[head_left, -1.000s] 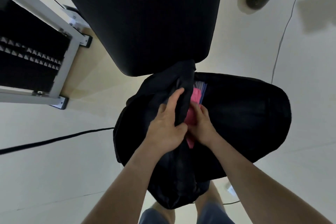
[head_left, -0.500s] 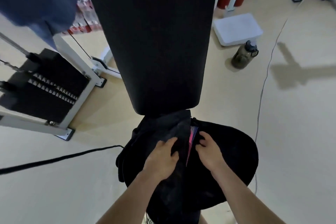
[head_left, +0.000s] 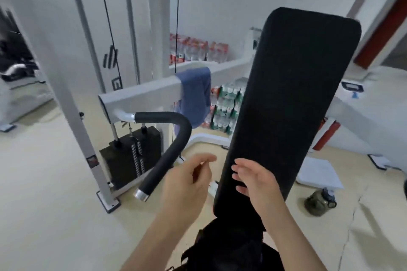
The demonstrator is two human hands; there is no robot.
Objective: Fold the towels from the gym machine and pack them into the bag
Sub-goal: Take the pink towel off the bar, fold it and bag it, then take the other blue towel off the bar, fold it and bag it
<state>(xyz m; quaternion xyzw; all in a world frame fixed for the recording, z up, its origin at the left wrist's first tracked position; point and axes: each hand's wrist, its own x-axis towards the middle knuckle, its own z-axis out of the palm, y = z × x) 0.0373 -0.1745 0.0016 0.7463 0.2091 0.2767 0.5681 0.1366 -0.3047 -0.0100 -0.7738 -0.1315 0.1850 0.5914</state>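
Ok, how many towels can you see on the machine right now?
1: a blue towel draped over the machine's white horizontal beam, just left of the black back pad. More could be hidden behind the pad or outside the frame.

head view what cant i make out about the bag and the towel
All in the head view:
- bag: opening and contents hidden, partly behind the black pad and cut by the bottom edge.
- blue towel: far side hidden behind the machine's white beam.
- stacked bottles: labels too small and blurred.
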